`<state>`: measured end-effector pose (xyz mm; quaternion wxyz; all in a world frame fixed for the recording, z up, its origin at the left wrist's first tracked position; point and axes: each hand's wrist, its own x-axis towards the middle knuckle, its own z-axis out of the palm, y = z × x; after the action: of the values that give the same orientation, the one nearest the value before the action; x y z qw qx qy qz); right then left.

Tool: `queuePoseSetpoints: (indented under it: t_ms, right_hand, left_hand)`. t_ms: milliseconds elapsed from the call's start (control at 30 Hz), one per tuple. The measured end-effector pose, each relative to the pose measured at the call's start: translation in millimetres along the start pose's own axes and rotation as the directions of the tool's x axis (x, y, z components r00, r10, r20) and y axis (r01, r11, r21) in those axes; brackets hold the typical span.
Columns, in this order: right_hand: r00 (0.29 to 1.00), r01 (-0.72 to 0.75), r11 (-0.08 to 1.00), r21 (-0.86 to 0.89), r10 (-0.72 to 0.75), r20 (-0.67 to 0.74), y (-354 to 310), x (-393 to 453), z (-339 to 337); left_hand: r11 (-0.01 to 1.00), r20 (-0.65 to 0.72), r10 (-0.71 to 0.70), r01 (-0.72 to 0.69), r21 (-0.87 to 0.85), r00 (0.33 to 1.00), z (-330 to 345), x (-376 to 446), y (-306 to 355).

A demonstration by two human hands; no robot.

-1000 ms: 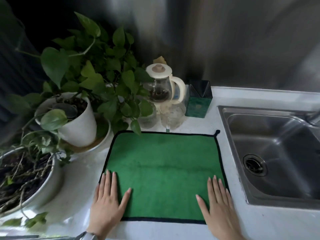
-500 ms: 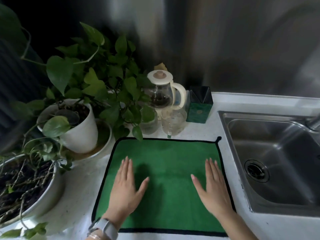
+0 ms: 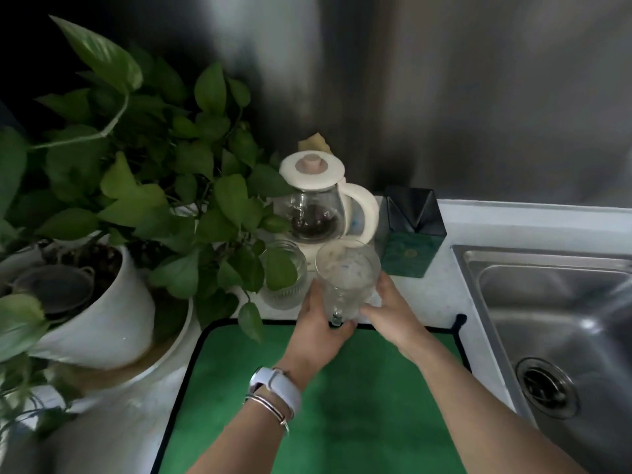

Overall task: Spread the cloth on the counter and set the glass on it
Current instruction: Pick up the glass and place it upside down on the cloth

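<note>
The green cloth [image 3: 359, 405] with a black border lies flat on the white counter [image 3: 420, 295], between the plants and the sink. A clear handled glass [image 3: 347, 278] stands just beyond the cloth's far edge. My left hand [image 3: 319, 323] wraps its left side and base. My right hand [image 3: 390, 306] clasps its right side. Both forearms stretch across the cloth.
A ribbed glass jar [image 3: 284, 275] stands to the left of the glass, a glass teapot [image 3: 316, 206] with a cream lid behind it, a dark green box [image 3: 410, 234] to the right. Potted plants [image 3: 113, 200] crowd the left. A steel sink [image 3: 561, 319] lies on the right.
Both hands have left the cloth's surface, where they lay flat, and reached forward to close around the glass at the far edge. The camera has moved closer.
</note>
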<state>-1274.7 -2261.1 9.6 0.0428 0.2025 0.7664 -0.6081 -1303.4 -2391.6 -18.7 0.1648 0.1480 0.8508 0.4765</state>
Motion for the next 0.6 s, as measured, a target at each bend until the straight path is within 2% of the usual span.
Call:
queuePoseSetpoints:
  t_ms: [100, 267, 367, 433, 500, 600]
  right_hand:
    - [0.999, -0.033, 0.996, 0.085, 0.03, 0.037, -3, 7, 6]
    - [0.999, -0.05, 0.998, 0.032, 0.05, -0.012, -1, 10, 11]
    - [0.998, 0.031, 0.999, 0.019, -0.03, -0.059, 3, -2, 12]
    - [0.992, 0.102, 0.995, -0.011, -0.102, -0.08, 3, -17, 9]
    - [0.986, 0.148, 0.983, -0.106, -0.155, -0.058, 4, -38, 6]
    - [0.979, 0.198, 0.957, -0.212, -0.203, -0.001, 6, -75, 5]
  left_hand:
    - [0.999, -0.016, 0.0, -0.001, -0.043, 1.0, 3, 10, -1]
    - [0.996, -0.057, 0.017, -0.021, -0.083, 0.998, 6, 12, 5]
    - [0.991, -0.099, 0.041, -0.053, -0.122, 0.994, 4, 1, 8]
    - [0.974, -0.096, 0.06, -0.079, -0.212, 0.994, -3, -14, 12]
    - [0.927, -0.051, 0.026, -0.043, -0.373, 0.998, -11, -37, 15]
    - [0.778, 0.086, -0.161, 0.18, -0.602, 0.983, -20, -72, 14]
